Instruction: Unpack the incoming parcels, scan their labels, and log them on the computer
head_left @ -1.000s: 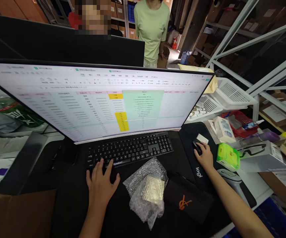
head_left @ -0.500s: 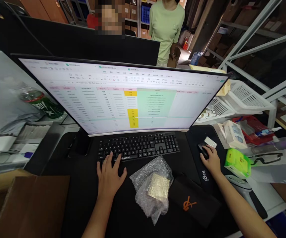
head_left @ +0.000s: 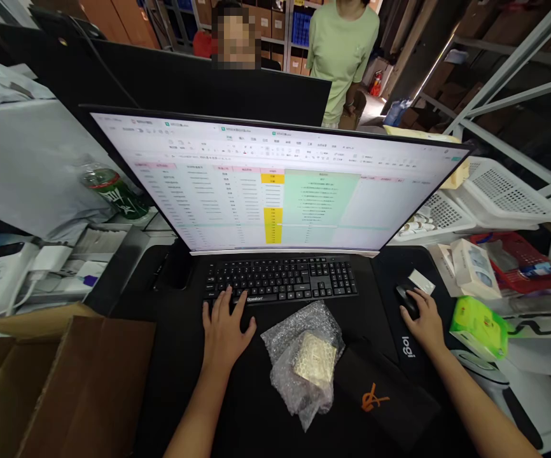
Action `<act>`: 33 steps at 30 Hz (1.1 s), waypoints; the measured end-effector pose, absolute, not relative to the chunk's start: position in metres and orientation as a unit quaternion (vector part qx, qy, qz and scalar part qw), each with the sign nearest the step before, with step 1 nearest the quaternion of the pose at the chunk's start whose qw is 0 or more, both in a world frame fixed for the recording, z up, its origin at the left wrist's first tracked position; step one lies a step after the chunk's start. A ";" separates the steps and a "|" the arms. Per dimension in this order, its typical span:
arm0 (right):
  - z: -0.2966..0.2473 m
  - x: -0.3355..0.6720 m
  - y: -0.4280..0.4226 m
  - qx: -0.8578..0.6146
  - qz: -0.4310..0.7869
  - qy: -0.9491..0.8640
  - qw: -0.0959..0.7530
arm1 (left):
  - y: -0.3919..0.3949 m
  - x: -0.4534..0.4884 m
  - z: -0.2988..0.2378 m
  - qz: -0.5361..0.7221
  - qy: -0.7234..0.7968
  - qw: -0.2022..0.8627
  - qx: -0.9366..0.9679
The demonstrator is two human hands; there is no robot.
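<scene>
My left hand (head_left: 225, 331) lies with fingers spread at the lower left edge of the black keyboard (head_left: 282, 280), fingertips touching its front keys. A black computer mouse (head_left: 408, 301) is under my right hand (head_left: 425, 321), whose fingers curve over it on a dark mouse pad (head_left: 390, 273). Between my forearms rests a gold-coloured box (head_left: 315, 359) in clear bubble wrap (head_left: 299, 394). Beside it lies a black pouch (head_left: 390, 397) with an orange mark. Behind the keyboard, a monitor (head_left: 237, 203) displays a spreadsheet with yellow and green cells.
An open cardboard box (head_left: 94, 381) stands at the lower left, with a green bottle (head_left: 118, 191) farther back. Rightward are a green tissue pack (head_left: 480, 326), a barcode scanner (head_left: 483, 369), a red basket (head_left: 518, 254) and white baskets (head_left: 504, 191). Two people are beyond the monitors.
The whole view has shifted, so the desk things appear farther right and more of the cardboard box shows. Both hands keep their places on the keyboard and mouse.
</scene>
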State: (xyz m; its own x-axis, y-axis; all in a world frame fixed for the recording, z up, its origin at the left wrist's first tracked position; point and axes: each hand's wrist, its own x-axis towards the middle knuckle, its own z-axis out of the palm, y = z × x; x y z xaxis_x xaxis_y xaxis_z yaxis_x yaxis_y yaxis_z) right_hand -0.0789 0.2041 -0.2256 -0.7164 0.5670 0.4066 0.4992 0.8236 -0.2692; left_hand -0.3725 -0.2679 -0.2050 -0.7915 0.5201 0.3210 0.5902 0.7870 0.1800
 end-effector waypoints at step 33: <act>-0.230 -0.074 0.206 -0.282 0.063 -0.928 0.235 | -0.270 -0.373 -0.210 -0.127 -0.929 0.155 -0.310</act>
